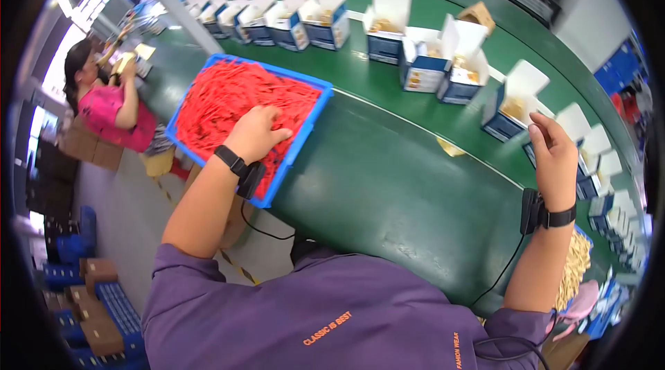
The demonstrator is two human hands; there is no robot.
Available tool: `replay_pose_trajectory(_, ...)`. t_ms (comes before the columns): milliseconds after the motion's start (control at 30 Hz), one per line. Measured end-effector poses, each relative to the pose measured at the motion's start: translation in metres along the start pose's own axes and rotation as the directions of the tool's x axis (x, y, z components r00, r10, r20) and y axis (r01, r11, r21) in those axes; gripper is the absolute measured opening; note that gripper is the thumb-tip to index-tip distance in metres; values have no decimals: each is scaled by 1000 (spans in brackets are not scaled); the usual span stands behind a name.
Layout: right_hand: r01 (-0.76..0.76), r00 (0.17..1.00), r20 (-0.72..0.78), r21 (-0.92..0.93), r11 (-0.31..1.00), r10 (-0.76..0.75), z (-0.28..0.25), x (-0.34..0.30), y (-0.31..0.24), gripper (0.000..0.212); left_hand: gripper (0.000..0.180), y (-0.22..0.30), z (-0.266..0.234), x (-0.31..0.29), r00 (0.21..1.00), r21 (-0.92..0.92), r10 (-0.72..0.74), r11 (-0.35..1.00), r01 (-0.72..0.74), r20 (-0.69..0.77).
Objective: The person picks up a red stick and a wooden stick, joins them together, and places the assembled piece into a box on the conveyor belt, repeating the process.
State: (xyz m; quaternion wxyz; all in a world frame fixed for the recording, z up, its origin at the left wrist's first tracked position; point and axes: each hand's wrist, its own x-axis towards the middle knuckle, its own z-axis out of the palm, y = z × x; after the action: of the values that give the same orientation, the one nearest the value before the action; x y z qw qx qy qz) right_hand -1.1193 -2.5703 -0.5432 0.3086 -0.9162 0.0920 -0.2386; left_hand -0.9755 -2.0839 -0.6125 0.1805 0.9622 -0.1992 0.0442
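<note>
My left hand [255,133] rests palm down in a blue tray [309,124] heaped with small red pieces [222,96]; its fingers dig into the pile, and whether they hold any is hidden. My right hand [554,152] hovers at the right, fingers loosely curled, beside an open blue-and-white box [511,103] on the green conveyor belt [388,176]. I see nothing in that hand. Both wrists wear black bands with a cabled device.
A long row of open blue-and-white boxes [384,23] runs along the belt from far left to the right edge. A small brown carton [476,16] sits behind them. Another person in pink [111,110] sits at the far left. Blue crates [104,314] are stacked on the floor.
</note>
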Motion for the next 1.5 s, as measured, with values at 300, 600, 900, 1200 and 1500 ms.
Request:
replay_pose_trajectory(300, -372, 926, -116, -133, 919, 359, -121, -94, 94, 23, 12, -72, -9, 23, 954, -108, -154, 976, 187, 256)
replay_pose_trajectory(600, -394, 841, 146, -492, 776, 520, -123, -143, 153, 20, 20, -79, 2, 28, 983, 55, 14, 998, -25, 183)
replay_pose_trajectory(900, -426, 904, -53, -186, 885, 424, -123, -138, 143, 14, 5, -49, -18, 20, 999, -144, 19, 989, -25, -42)
replay_pose_trajectory(1200, -462, 862, 310, 805, 372, 400, -1, -114, 30, 11, 13, 221, 48, 1, 968, -827, 167, 559, 64, 187)
replay_pose_trajectory(1500, -552, 828, 420, 724, 412, 372, 73, -113, 38, 18, 18, 277, 137, -10, 831, -833, 209, 350, 428, 515)
